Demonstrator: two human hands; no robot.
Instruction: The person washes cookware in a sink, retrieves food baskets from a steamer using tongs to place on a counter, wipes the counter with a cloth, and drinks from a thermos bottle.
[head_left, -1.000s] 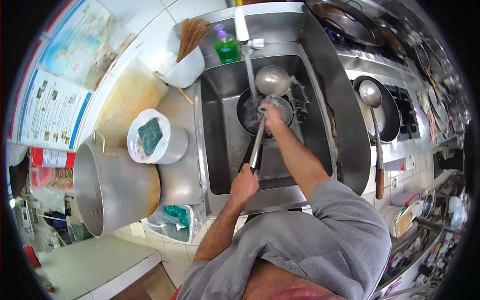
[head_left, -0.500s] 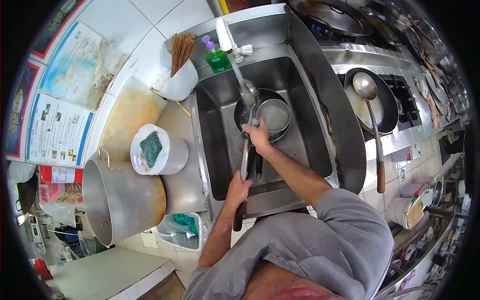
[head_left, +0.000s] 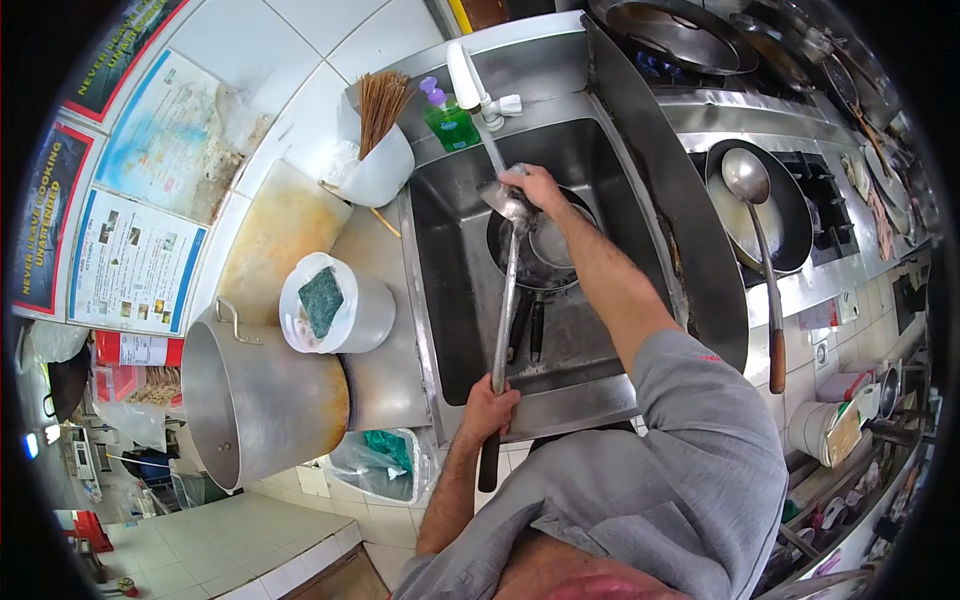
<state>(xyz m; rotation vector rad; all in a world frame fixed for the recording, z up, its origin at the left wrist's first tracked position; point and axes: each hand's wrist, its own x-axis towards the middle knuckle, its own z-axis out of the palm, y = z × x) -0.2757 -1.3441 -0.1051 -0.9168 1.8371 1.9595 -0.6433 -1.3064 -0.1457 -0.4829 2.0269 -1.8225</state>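
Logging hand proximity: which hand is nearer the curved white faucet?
Right. Right hand is just below the faucet; left hand is farther, holding a metal handle by the steel sink's front rim.

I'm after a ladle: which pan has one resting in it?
The pan on the stove right of the sink: a ladle lies in it, its handle jutting out, unlike the black-handled pan in the sink.
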